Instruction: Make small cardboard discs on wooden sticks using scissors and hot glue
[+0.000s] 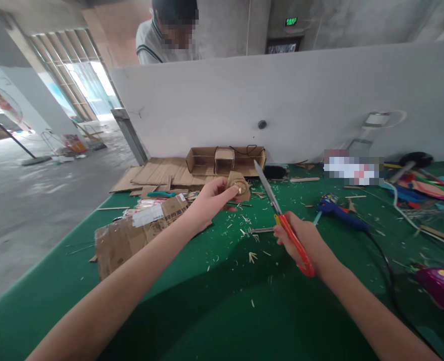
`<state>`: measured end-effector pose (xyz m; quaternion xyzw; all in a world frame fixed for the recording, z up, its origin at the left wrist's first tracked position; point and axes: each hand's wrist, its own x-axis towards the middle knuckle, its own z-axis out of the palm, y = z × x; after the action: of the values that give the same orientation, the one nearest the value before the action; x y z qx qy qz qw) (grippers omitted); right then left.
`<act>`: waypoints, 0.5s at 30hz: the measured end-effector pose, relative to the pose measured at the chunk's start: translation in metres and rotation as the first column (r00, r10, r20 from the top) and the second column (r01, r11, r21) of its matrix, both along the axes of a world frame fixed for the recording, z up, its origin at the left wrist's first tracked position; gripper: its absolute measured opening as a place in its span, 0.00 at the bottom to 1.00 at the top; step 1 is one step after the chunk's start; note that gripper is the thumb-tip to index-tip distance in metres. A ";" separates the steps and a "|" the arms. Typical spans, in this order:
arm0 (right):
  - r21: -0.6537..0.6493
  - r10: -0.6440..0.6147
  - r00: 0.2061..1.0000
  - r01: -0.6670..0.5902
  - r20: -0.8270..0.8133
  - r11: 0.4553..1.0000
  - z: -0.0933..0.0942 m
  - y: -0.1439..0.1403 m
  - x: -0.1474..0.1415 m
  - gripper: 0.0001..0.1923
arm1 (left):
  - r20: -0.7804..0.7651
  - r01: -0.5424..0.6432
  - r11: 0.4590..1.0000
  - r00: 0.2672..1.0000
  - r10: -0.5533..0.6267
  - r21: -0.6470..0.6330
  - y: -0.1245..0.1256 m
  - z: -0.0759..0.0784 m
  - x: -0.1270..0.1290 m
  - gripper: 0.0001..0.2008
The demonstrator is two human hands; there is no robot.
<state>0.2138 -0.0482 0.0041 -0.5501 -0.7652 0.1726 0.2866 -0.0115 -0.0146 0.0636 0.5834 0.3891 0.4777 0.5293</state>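
Left hand [214, 200]: fingers pinching small cardboard piece [234, 179]. Right hand [305, 234]: fingers wrapped round red knife [294, 239], blade [267, 186] apart from the cardboard piece.

From here the white board [210, 108] hides the lower body of a person [149, 42], whose head is partly blurred. A cardboard piece [245, 193] covers part of the left hand [212, 199]; the right hand [300, 234] hides one end of a thin metal piece [262, 230]. Near right, a magenta object [442, 288] is cut off; far right, a white patch [351, 169] blurs beyond reading.
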 end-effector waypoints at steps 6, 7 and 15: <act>-0.043 0.128 0.991 -0.130 -0.046 0.991 0.004 0.001 0.009 0.16 | 0.107 0.009 1.000 0.994 -0.007 -0.018 0.003 -0.003 -0.001 0.09; -0.049 0.121 0.992 -0.122 -0.021 0.991 0.005 0.001 0.009 0.16 | 0.106 0.003 1.000 0.994 -0.001 -0.020 0.003 -0.004 0.000 0.08; -0.136 0.194 0.981 -0.190 0.015 0.972 0.011 -0.003 0.007 0.18 | 0.158 -0.002 1.000 0.987 -0.003 0.028 0.003 -0.007 0.003 0.11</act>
<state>0.2208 -0.0510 0.0153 -0.4938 -0.8054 0.2429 0.2201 -0.0085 -0.0111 0.0570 0.5510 0.3391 0.5277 0.5504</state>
